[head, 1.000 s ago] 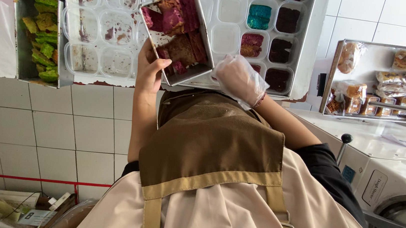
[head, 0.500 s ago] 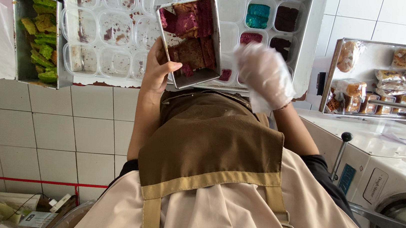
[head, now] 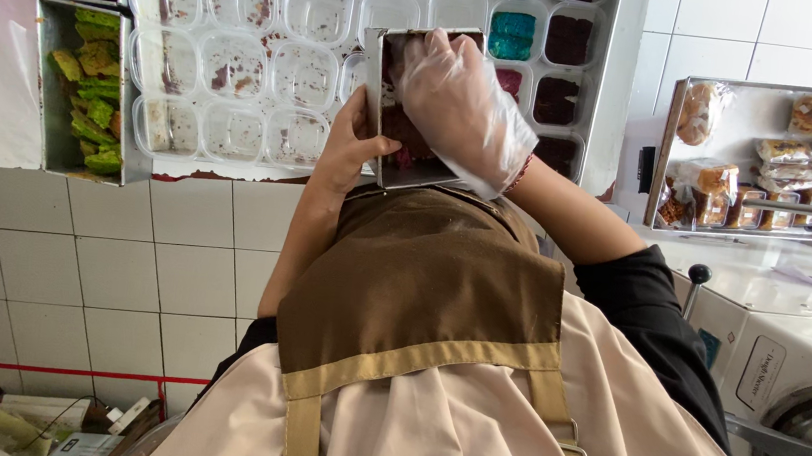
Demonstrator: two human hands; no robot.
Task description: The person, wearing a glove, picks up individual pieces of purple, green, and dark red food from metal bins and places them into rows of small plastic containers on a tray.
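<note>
Two hands meet at one small metal tin [head: 403, 162], held up in front of the brown apron [head: 420, 290] and above the counter. Which hand is left and which is right cannot be read with certainty, because the view looks down over the body and the scene appears turned round; taking the picture's sides, the bare hand [head: 349, 147] at about 9 o'clock of the tin is counted as the left, and it is clamped on the tin's side wall, thumb along the edge. The gloved hand [head: 459, 103], counted as the right, comes in from 3 o'clock and lies across the tin's open top, fingers bent down into it; whether they pinch any of the dark red cake inside is hidden by the clear plastic glove. The tin's long axis runs roughly 12 to 6 o'clock, its mouth tilted toward the gloved hand. Just beyond it, at 12 o'clock, lies a white tray [head: 601, 98] of clear plastic cups [head: 232, 64], most smeared and unfilled, a few at 1 o'clock holding teal and dark brown pieces. Farther off at 9 o'clock a second tin [head: 49, 85] holds green cake slices.
</note>
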